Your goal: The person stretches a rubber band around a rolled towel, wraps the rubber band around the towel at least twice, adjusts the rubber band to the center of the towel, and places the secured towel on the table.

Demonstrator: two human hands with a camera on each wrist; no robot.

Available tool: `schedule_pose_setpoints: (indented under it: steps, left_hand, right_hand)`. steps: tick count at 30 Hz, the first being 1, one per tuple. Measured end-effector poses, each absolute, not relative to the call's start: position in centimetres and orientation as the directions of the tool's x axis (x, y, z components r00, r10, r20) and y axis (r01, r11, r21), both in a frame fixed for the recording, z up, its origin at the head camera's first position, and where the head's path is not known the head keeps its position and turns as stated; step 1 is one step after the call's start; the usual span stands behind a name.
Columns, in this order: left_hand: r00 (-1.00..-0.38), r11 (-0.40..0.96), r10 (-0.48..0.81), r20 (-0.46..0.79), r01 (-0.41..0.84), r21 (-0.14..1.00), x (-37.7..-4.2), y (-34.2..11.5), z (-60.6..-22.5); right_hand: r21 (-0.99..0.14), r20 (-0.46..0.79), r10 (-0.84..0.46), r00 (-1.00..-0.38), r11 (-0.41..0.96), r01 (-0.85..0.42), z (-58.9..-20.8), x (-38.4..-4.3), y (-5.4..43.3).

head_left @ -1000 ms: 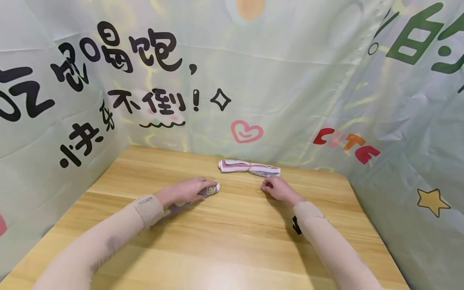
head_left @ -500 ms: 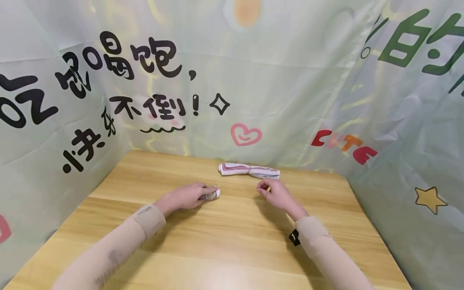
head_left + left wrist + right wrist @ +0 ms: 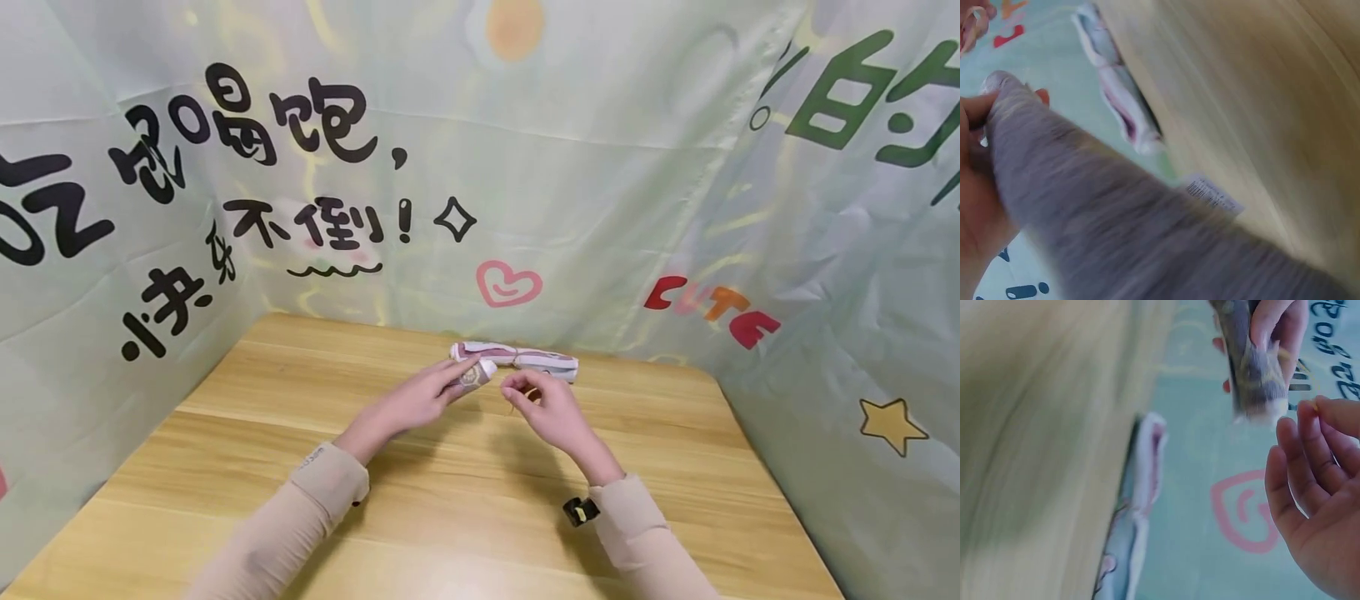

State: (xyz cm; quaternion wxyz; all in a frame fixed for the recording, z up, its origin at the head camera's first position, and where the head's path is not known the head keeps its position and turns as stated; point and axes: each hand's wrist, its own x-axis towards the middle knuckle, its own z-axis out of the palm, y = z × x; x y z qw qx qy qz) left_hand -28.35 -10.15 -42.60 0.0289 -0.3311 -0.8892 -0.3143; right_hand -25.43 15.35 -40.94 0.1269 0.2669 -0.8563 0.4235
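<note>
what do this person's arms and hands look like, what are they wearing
The arms wear long, beige fabric sleeves with broad cuffs. Small dark lettering, too small to read, marks the left cuff. A small black boxy object shows beside the right cuff. The left hand and right hand wear no gloves.

At the lower right, your right hand (image 3: 1325, 494) pinches a tiny yellow strand (image 3: 1315, 407). At the upper right, your left hand (image 3: 1280, 324) grips a grey-brown cloth roll (image 3: 1252, 372). Pale wooden tabletop (image 3: 1035, 437) fills the left.
</note>
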Motion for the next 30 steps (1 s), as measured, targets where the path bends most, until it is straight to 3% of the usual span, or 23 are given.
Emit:
schedule_pose_setpoints:
  steps: [6,16,30]
  left_hand:
    - [-0.720,0.541,0.559,0.411,0.692,0.477,-28.0,-8.1,-42.4]
    - [-0.644,0.457,0.524,0.557,0.765,0.454,-27.0,-6.0,-42.1]
    - [-0.644,0.425,0.533,0.548,0.764,0.485,-26.5,-5.8,-41.6]
  right_hand:
    - [-0.725,0.529,-0.206,-0.823,0.395,-0.564,-40.0,-25.2,14.8]
    - [-0.827,0.475,-0.034,-0.879,0.324,-0.460,-39.3,-25.0,15.2]
    - [-0.855,0.448,-0.059,-0.892,0.263,-0.447,-38.8,-25.2,16.5]
